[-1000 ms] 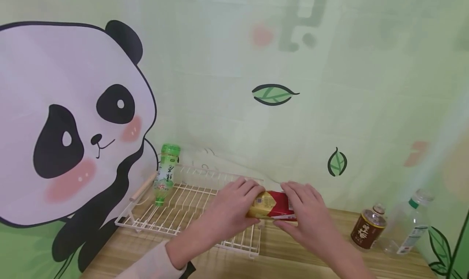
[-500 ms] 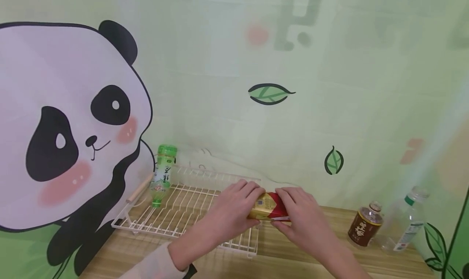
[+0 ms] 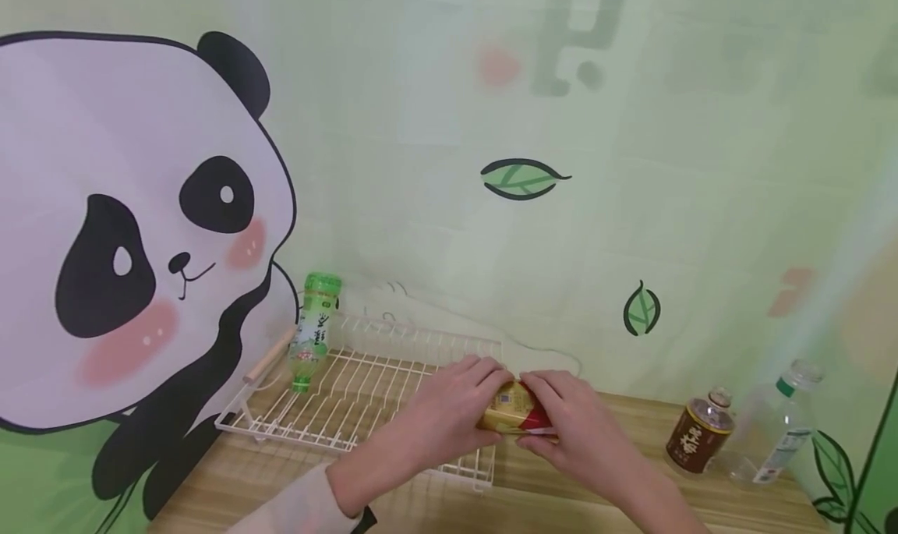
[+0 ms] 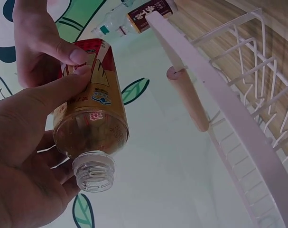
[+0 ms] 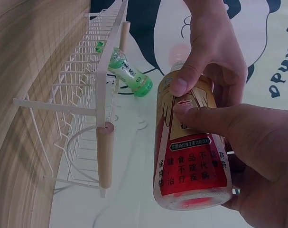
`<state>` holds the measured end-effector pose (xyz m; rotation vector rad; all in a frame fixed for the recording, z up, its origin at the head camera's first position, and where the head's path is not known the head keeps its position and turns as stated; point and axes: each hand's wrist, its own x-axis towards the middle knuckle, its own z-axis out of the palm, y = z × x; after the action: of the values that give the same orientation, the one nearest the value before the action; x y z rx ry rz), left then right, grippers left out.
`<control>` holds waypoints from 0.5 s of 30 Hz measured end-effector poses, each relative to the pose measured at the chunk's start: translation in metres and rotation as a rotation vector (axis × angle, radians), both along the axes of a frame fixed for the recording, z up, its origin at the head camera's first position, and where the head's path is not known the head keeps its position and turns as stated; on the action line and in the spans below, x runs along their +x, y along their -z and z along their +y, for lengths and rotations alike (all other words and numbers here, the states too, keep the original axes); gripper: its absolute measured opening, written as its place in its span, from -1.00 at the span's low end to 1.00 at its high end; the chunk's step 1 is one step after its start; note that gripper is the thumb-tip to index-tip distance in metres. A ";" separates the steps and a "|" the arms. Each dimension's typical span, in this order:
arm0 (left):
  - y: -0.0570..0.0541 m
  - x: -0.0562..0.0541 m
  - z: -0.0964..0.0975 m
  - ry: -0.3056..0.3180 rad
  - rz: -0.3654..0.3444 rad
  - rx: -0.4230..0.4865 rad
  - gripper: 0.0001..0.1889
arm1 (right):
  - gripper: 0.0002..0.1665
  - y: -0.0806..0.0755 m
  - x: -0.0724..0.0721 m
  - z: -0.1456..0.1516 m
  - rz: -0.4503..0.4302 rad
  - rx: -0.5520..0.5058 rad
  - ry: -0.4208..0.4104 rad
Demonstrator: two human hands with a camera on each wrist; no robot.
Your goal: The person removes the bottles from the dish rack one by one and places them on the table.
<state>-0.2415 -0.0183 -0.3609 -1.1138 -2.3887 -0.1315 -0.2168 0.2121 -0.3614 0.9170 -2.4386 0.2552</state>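
Between my two hands lies a plastic drink bottle on its side, with a gold and red label. Its clear threaded neck has no cap in the left wrist view. My left hand grips it near the neck end, fingers over the far side and thumb on the label. My right hand grips it toward the base. In the right wrist view both thumbs press side by side on the label of the bottle. The hands hold it above the right end of a white wire dish rack.
A green-labelled bottle stands upside down, tilted, at the rack's left end. The rack has wooden handles. To the right on the wooden table stand a brown-labelled bottle and a clear bottle. A panda-print cloth hangs behind.
My right hand has shifted left along the bottle, closer to the left hand, covering more of the red label. Both hands have dropped slightly. The rack and other bottles stay put.
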 end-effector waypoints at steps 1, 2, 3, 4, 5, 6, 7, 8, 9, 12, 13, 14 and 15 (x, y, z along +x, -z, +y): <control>0.001 -0.001 0.000 0.003 -0.016 -0.001 -0.22 | -0.06 0.001 0.000 0.000 -0.001 -0.001 -0.005; 0.001 -0.002 0.000 0.006 -0.033 -0.003 -0.22 | -0.07 0.002 0.000 0.001 -0.005 -0.003 -0.010; 0.002 -0.002 0.001 0.011 -0.053 -0.003 -0.23 | -0.07 0.002 0.000 0.001 -0.014 -0.005 -0.013; 0.003 -0.003 0.000 0.017 -0.075 -0.004 -0.23 | -0.08 0.003 0.000 0.002 -0.024 -0.004 -0.014; 0.003 -0.004 0.000 0.027 -0.101 0.001 -0.22 | -0.08 0.003 0.001 0.002 -0.035 -0.002 -0.014; 0.004 -0.005 -0.001 0.042 -0.136 0.008 -0.22 | -0.08 0.003 0.001 0.004 -0.048 -0.001 -0.015; 0.004 -0.007 -0.002 0.058 -0.182 0.023 -0.21 | -0.09 0.003 0.002 0.005 -0.061 -0.001 -0.017; 0.004 -0.008 -0.004 0.074 -0.237 0.045 -0.18 | -0.09 0.003 0.002 0.006 -0.070 0.001 -0.017; 0.003 -0.009 -0.007 0.083 -0.303 0.075 -0.15 | -0.08 0.003 0.002 0.008 -0.075 0.005 -0.018; -0.002 -0.014 -0.020 0.100 -0.488 0.219 -0.10 | -0.06 0.001 0.000 0.016 -0.097 0.001 -0.024; -0.004 -0.016 -0.027 0.097 -0.533 0.280 -0.11 | -0.05 0.001 0.000 0.019 -0.109 -0.008 -0.026; -0.005 -0.019 -0.034 0.088 -0.565 0.340 -0.13 | -0.04 0.001 0.000 0.023 -0.126 -0.021 -0.028; -0.006 -0.022 -0.042 0.075 -0.589 0.401 -0.17 | -0.03 0.000 0.001 0.026 -0.155 -0.042 -0.030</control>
<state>-0.2635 -0.0603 -0.3547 -1.0667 -2.6309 -1.0433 -0.2160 0.2379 -0.3619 0.9480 -2.5514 0.4009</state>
